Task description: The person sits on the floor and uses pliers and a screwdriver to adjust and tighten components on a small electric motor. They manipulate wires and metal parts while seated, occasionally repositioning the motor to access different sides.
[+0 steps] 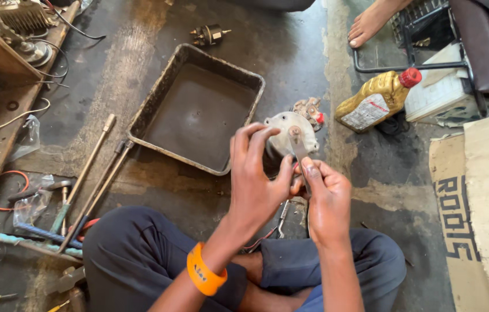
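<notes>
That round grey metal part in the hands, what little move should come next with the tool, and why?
Probably a small turn of the flat metal wrench. Its head already sits on the middle of the round grey metal part, the right hand grips its handle, and the left hand steadies the part from the side. I can't tell which way it should turn.

Left hand (256, 173) hides motor housing (288, 134) lower part; bare foot (371, 22) cut by top edge.
</notes>
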